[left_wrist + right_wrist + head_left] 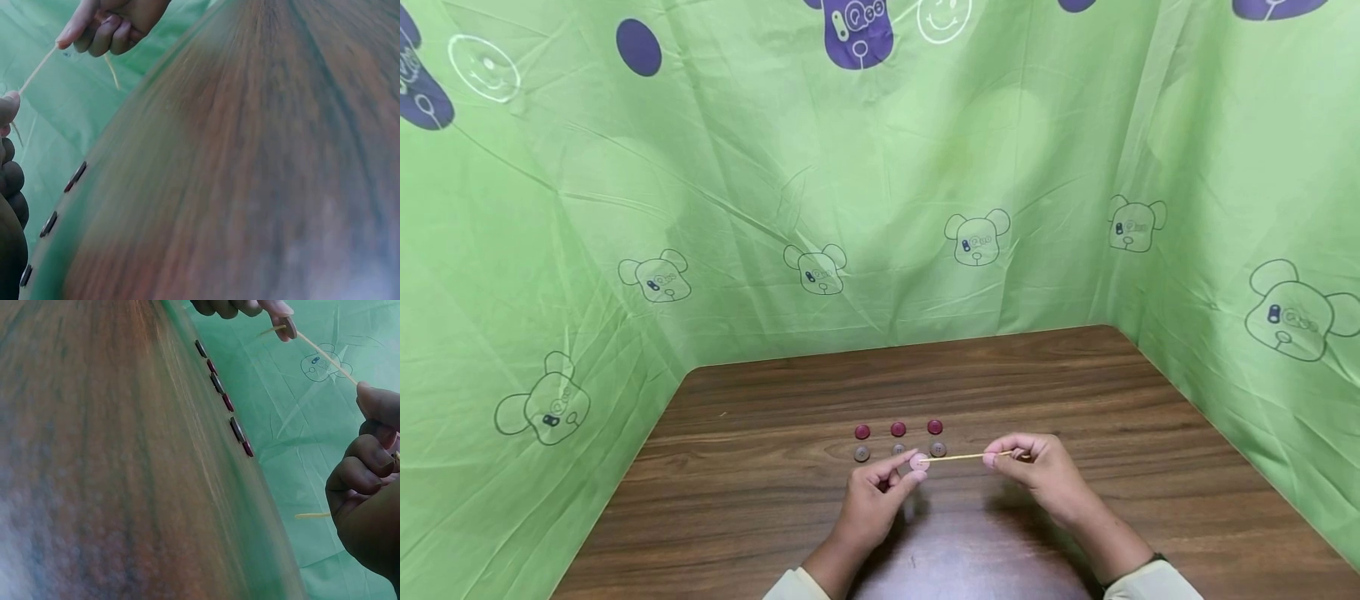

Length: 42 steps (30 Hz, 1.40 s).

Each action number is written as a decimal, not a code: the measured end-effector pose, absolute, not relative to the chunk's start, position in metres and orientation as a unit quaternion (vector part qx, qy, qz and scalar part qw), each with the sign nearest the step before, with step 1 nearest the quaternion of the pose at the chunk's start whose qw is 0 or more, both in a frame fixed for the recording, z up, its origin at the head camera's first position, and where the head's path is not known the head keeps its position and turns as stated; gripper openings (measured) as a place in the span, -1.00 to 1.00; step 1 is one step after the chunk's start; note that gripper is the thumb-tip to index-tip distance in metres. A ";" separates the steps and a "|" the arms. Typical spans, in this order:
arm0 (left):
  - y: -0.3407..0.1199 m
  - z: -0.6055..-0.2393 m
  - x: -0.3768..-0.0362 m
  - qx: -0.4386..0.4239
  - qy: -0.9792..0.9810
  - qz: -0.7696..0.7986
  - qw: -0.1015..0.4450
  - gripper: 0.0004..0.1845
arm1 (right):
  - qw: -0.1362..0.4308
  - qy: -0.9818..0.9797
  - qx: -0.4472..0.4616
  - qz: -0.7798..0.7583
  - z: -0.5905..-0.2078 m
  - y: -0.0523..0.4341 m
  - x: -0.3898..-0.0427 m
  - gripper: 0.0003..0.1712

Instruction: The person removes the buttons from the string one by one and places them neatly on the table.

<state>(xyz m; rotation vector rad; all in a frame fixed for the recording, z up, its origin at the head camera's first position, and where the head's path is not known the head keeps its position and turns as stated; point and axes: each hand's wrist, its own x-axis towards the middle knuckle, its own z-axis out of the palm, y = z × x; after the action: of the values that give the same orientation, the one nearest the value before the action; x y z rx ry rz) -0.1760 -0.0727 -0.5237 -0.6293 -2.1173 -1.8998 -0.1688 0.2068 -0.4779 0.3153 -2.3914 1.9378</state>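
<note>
Between thumb and fingers, my left hand point(871, 504) pinches a pale pink button point(919, 462) above the table. A thin yellow string point(957, 457) passes through the button; in the right wrist view its short end point(270, 330) sticks out on the far side. My right hand point(1047, 473) pinches the string a little way to the right and holds it taut. The other end of the string point(312, 515) hangs out below the right hand's curled fingers. Just beyond the left hand lie several brown buttons, one of them point(862, 453) at the left.
Behind the brown row is a row of dark red buttons point(898, 429). All lie flat on a brown wood-grain table point(760, 492). Green cloth point(737, 167) with printed bear heads hangs round the table's back and sides.
</note>
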 end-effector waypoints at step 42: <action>-0.138 -0.524 -0.186 -0.074 -0.811 -0.566 0.127 -0.69 | 0.027 -0.764 0.080 0.640 -0.477 0.205 -0.169 -0.81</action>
<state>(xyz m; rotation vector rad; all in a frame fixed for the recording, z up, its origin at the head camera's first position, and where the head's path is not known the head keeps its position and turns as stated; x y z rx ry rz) -0.1861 -0.1375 -0.5245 -0.2167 -2.3604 -1.6480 -0.1688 0.2054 -0.4767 0.2485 -2.3580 1.9765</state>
